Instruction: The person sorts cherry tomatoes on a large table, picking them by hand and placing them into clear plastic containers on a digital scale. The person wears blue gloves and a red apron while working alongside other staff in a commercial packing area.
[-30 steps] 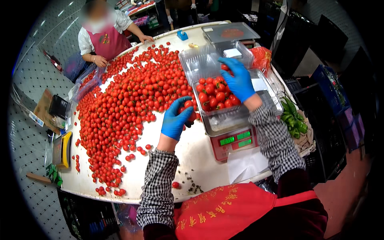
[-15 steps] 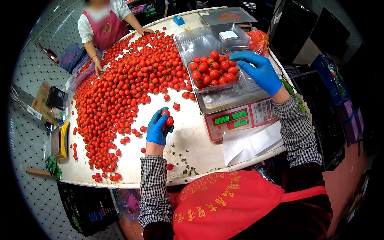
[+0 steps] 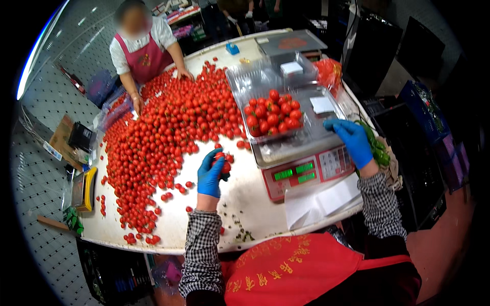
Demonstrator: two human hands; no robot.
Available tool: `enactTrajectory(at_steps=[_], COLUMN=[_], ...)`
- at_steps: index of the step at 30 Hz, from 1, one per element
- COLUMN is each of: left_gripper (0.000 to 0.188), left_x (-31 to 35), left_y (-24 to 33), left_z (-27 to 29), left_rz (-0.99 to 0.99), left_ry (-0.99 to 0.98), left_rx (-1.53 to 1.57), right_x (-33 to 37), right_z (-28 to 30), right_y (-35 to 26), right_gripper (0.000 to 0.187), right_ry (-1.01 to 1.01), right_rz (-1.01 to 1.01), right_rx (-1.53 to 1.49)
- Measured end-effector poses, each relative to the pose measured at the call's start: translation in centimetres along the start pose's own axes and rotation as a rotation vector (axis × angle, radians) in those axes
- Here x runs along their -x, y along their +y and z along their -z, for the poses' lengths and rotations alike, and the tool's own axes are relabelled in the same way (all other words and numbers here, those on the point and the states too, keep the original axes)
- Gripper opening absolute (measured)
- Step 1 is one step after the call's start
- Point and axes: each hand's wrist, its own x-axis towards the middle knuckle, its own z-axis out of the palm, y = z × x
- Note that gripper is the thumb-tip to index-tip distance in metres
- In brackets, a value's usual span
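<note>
My left hand [image 3: 210, 176], in a blue glove, is closed around a few red cherry tomatoes [image 3: 225, 162] above the white table, near the edge of the tomato pile [image 3: 168, 122]. My right hand [image 3: 354, 143], also blue-gloved, hovers by the right side of the scale [image 3: 306, 172] with its fingers stretched out and no object visible in them. On the scale's metal pan stands a clear plastic punnet [image 3: 275, 133] heaped with cherry tomatoes [image 3: 274, 113]. A white card [image 3: 322, 105] lies to its right, just beyond my right fingertips.
Across the table a person in a pink apron [image 3: 145, 60] has both hands at the pile. Clear plastic containers [image 3: 255, 76] sit behind the scale, near a red bag [image 3: 328, 74]. White paper [image 3: 321, 201] lies in front; green peppers [image 3: 378, 152] are at the right edge.
My right hand has moved right and down, away from the punnet, uncovering the white card. My left hand still holds tomatoes. The view has tilted up slightly, showing more of the far side.
</note>
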Motion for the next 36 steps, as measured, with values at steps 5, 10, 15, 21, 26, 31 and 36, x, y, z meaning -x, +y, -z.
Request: enactTrajectory(at_steps=[5,10,15,21,26,31,36], left_gripper=[0.037,0.051,0.044,0.033,0.033,0.074,0.079], left_x=[-4.5,-7.0,-9.2,-14.8,-17.0,-16.4,-14.2], left_y=[3.4,3.4,3.5,4.6,4.7,5.6,5.5], left_z=[-8.2,-12.0,-12.9,-13.5,-13.2,-11.5,-10.5], left_rz=[-0.252,-0.662,-0.780,-0.785,-0.220,-0.176,-0.133], left_ry=[-0.226,-0.209,-0.075,-0.078,-0.405,-0.439,-0.381], left_rx=[-0.236,-1.008,-0.869,-0.691,-0.276,0.150,0.306], right_x=[0.5,1.2,2.0,1.9,2.2,2.6,3.2], right_z=[-0.6,-0.3,0.6,0.1,-0.5,-0.1,0.3], right_y=[-1.3,-1.6,-0.9,0.0,0.5,1.3,1.4], right_gripper=[0.023,0.023,0.022,0.023,0.023,0.023,0.023], right_ry=[0.006,0.011,0.054,0.067,0.066,0.096,0.126], right_rz=[0.035,0.047,0.022,0.000,-0.027,-0.048,-0.046], right_rx=[0.000,0.024,-0.034,-0.090,-0.047,-0.068,-0.085])
